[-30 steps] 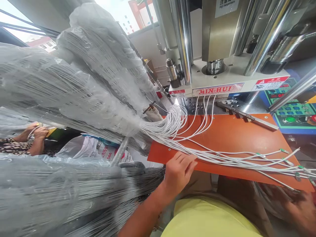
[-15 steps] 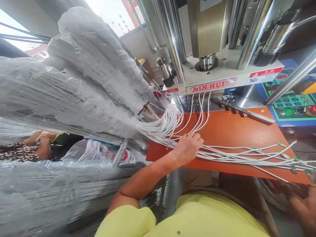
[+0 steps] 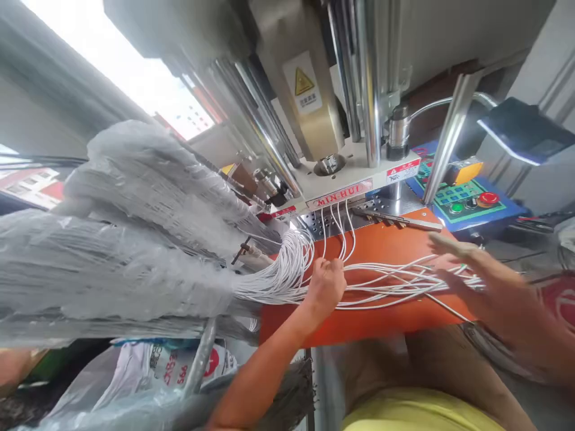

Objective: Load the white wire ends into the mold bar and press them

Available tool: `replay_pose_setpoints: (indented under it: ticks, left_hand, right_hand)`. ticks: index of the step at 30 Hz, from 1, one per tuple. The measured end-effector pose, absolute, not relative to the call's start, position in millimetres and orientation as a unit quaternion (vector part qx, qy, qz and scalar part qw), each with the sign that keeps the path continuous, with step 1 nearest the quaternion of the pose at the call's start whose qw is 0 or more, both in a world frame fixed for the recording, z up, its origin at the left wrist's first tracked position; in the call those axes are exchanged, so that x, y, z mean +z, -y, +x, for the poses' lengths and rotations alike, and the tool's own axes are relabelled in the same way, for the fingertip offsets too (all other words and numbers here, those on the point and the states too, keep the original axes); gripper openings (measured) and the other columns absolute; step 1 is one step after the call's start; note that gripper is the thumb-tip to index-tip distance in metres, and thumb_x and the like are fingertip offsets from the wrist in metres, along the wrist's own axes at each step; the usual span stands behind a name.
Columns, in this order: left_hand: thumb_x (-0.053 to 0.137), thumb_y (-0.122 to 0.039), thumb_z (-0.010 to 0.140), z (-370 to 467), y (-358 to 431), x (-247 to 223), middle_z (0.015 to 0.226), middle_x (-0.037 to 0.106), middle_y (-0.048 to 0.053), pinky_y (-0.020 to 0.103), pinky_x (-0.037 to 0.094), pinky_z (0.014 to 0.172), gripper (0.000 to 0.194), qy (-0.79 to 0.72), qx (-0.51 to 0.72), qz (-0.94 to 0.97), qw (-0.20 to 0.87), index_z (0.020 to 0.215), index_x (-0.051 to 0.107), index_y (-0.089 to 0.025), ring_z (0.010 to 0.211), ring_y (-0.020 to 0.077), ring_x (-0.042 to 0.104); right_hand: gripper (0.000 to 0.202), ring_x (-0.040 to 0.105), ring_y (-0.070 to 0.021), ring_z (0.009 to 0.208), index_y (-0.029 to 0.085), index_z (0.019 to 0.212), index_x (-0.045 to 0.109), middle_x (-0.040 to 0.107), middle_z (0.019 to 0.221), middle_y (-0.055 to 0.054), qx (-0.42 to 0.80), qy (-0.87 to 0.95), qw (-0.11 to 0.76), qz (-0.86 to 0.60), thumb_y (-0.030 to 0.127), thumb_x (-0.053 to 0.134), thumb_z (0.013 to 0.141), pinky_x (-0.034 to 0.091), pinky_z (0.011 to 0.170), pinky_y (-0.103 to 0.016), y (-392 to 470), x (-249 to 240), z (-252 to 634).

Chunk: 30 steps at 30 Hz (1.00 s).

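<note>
White cables [image 3: 381, 299] run in a loose bundle across an orange work board [image 3: 305, 329]. My left hand [image 3: 326, 281] is closed around part of the bundle near the middle of the board. At the right end of the board, my right hand [image 3: 489, 293] is blurred, with its fingers stretched out by the cable ends, which it partly covers. Behind my left hand, several white cables lead up into the press [image 3: 344, 194] marked MIN-HUI. A long metal bar [image 3: 404, 221] lies at the back of the board, in front of the press.
Plastic-wrapped cable bundles [image 3: 135, 263] fill the left side, above a metal rail [image 3: 202, 353]. A control box [image 3: 476, 203] with green and red buttons stands at the right, beneath a dark lamp [image 3: 530, 129]. Another person's arm [image 3: 15, 365] shows at the far left.
My right hand has come up from the lower right corner to the cable ends. My left hand stays on the bundle. The camera view has shifted and tilted.
</note>
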<state>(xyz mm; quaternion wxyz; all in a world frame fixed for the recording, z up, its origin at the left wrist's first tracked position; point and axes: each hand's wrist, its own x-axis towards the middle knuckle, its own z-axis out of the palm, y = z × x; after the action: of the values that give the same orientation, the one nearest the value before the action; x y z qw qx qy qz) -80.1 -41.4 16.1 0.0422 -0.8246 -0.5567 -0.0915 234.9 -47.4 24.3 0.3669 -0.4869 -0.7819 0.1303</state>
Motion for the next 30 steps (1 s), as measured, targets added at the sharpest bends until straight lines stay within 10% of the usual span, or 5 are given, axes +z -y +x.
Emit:
replay_pose_setpoints:
  ticks: [6,12,21,27,30]
  left_hand:
    - [0.049,-0.01,0.088,-101,67,12,0.092,0.065,0.005,0.035,0.045,0.079,0.022,0.49,-0.28,-0.824,0.042,0.108,0.053,-0.02,0.083,0.019,0.059]
    - [0.047,-0.011,0.091,-119,90,3,0.093,0.067,0.007,0.034,0.046,0.079,0.025,0.497,-0.373,-0.775,0.116,0.113,0.055,-0.019,0.084,0.0198,0.061]
    - [0.048,-0.021,0.09,-96,99,0,0.085,0.066,0.005,0.034,0.045,0.072,0.017,0.559,-0.204,-0.797,-0.103,0.102,0.06,-0.022,0.078,0.0207,0.059]
    - [0.081,-0.042,0.063,-46,83,55,0.144,0.043,0.014,0.049,0.028,0.111,0.1,0.584,-0.22,-0.736,-0.262,0.147,0.029,-0.021,0.135,0.034,0.035]
    - [0.079,-0.041,0.067,3,57,77,0.142,0.045,0.016,0.046,0.033,0.109,0.098,0.517,-0.267,-0.722,-0.375,0.147,0.026,-0.019,0.132,0.0318,0.041]
  right_hand:
    - [0.031,0.065,-0.0234,0.079,0.018,0.116,0.06,0.069,0.082,-0.008,0.149,0.907,0.086,-0.384,0.024,0.055,0.085,0.044,0.065,-0.03,-10,45,105]
    - [0.025,0.056,-0.0223,0.086,0.018,0.097,0.062,0.066,0.09,-0.01,0.006,0.899,0.118,-0.421,0.003,0.049,0.081,0.03,0.062,-0.031,-21,65,155]
    - [0.027,0.049,-0.0187,0.073,0.021,0.078,0.059,0.063,0.074,-0.002,-0.039,0.844,0.167,-0.509,0.003,0.04,0.083,0.023,0.068,-0.035,-30,22,241]
    - [0.029,0.051,-0.021,0.09,0.021,0.09,0.059,0.064,0.087,-0.003,-0.177,0.861,0.23,-0.416,-0.002,0.044,0.079,0.025,0.092,-0.043,-16,46,229]
    - [0.019,0.052,-0.0201,0.083,0.022,0.086,0.057,0.06,0.081,-0.002,-0.176,0.879,0.247,-0.369,0.005,0.048,0.083,0.028,0.09,-0.042,-6,56,216]
